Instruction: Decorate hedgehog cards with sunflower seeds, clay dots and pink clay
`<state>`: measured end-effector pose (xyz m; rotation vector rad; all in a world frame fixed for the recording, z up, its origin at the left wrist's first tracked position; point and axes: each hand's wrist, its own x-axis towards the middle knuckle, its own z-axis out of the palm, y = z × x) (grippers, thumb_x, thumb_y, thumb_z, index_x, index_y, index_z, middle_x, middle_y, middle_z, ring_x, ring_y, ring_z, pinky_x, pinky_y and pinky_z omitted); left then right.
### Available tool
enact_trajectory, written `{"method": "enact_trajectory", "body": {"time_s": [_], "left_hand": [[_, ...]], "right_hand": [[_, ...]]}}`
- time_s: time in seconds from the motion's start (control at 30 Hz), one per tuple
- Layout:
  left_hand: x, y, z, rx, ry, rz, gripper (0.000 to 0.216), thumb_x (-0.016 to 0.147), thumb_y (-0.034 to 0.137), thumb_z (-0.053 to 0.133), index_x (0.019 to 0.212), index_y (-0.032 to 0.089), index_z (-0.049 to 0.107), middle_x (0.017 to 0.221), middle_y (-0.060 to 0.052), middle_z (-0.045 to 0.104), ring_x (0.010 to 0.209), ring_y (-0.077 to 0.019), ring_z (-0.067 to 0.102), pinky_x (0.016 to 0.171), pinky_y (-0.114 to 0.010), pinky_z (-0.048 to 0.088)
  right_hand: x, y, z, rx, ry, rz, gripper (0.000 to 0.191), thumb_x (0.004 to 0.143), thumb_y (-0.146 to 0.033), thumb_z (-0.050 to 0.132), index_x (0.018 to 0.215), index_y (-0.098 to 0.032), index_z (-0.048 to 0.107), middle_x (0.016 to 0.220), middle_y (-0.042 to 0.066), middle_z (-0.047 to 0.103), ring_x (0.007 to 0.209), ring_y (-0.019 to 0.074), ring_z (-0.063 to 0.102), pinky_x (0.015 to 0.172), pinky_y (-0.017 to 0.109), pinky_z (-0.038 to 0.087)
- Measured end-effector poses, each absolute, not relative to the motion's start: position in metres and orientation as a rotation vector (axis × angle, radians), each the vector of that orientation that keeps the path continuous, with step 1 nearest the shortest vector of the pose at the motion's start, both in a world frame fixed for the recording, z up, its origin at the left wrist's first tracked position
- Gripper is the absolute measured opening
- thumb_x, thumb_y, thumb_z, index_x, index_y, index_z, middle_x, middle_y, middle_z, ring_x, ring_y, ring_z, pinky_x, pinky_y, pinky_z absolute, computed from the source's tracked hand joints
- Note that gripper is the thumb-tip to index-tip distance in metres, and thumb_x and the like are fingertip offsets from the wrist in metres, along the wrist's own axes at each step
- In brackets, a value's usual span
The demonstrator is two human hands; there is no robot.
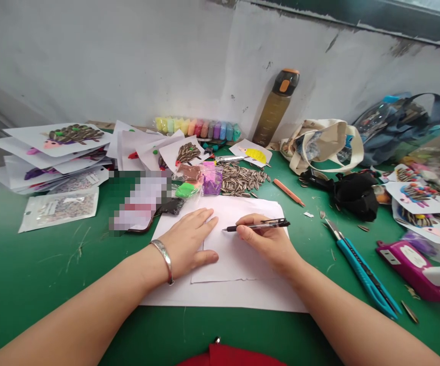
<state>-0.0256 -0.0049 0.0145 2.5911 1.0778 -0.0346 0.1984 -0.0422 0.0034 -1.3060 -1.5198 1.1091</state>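
My left hand (188,243) lies flat, fingers apart, on a small white paper sheet (235,256) that rests on a larger white sheet (220,297). A silver bracelet (164,259) circles that wrist. My right hand (269,241) grips a black pen (258,224), held nearly level with its tip pointing left just above the small sheet. Both sheets lie on a green table (52,269).
A pile of sunflower seeds (243,180) and clay bags (205,180) lie behind the paper. Stacked craft cards (52,152) sit left, a bottle (277,107) at the wall. A blue utility knife (365,272), a pink case (414,267) and bags (326,142) crowd the right.
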Motion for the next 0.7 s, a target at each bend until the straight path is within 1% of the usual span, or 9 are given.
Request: {"method": "enact_trajectory", "body": {"time_s": [0.23, 0.43, 0.7], "left_hand": [[-0.026, -0.005, 0.016, 2.555, 1.086, -0.057, 0.075, 0.082, 0.048, 0.063, 0.143, 0.011, 0.039, 0.154, -0.019, 0.028, 0.142, -0.0337, 0.024, 0.115, -0.047, 0.025], [-0.031, -0.004, -0.003, 2.645, 1.06, 0.083, 0.076, 0.081, 0.055, 0.059, 0.143, 0.015, 0.038, 0.153, -0.017, 0.031, 0.141, -0.032, 0.027, 0.113, -0.046, 0.027], [-0.034, -0.004, -0.012, 2.658, 1.041, 0.146, 0.076, 0.082, 0.057, 0.056, 0.143, 0.016, 0.037, 0.153, -0.017, 0.03, 0.14, -0.0331, 0.027, 0.113, -0.047, 0.027]], "right_hand": [[0.198, -0.043, 0.003, -1.304, -1.511, 1.122, 0.011, 0.085, -0.032, 0.064, 0.086, -0.021, 0.068, 0.084, 0.001, 0.065, 0.078, 0.015, 0.058, 0.069, 0.027, 0.046], [0.199, -0.042, 0.002, -1.305, -1.517, 1.124, 0.012, 0.085, -0.032, 0.063, 0.086, -0.021, 0.068, 0.084, 0.001, 0.065, 0.079, 0.0153, 0.059, 0.07, 0.027, 0.046], [0.196, -0.043, 0.006, -1.337, -1.556, 1.076, 0.012, 0.084, -0.031, 0.062, 0.085, -0.02, 0.068, 0.085, 0.003, 0.066, 0.08, 0.0168, 0.059, 0.071, 0.029, 0.047]]}}
